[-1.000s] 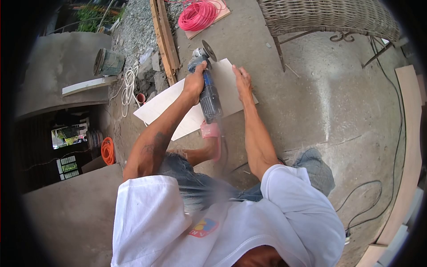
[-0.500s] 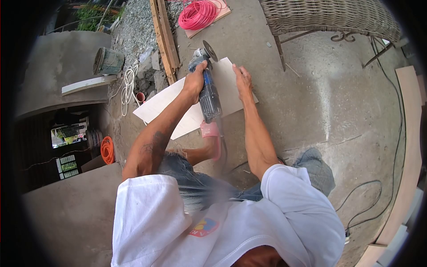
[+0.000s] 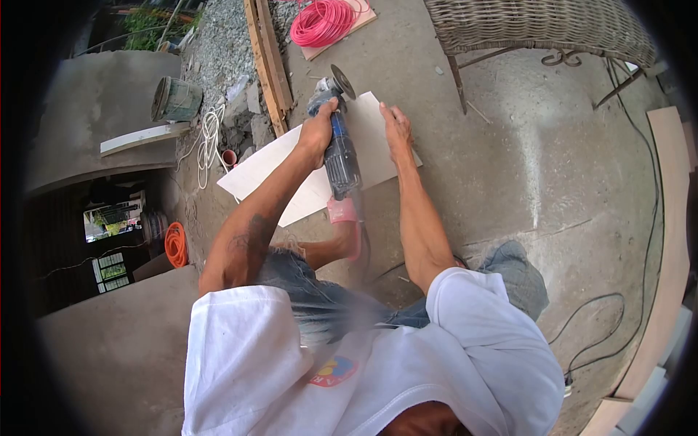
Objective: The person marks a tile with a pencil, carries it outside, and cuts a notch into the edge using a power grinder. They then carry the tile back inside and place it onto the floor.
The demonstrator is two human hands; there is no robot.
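Note:
My left hand is wrapped round a blue and dark grey angle grinder, whose disc points up and away from me at the far end. Under the grinder lies a white tile board, set at a slant. My right hand grips the board's right edge, thumb and fingers close together near its far corner. The disc sits just above the board's far edge; whether they touch is unclear. A pink slipper on my foot is beside the near edge. Whitish dust blurs the area below the grinder.
Wooden planks, gravel and a coil of pink cable lie at the far side. A bucket and white rope are left. Upper right stands a wicker chair; a black cord runs along the right.
The grinder and both hands have shifted only very slightly. Both hands keep their holds.

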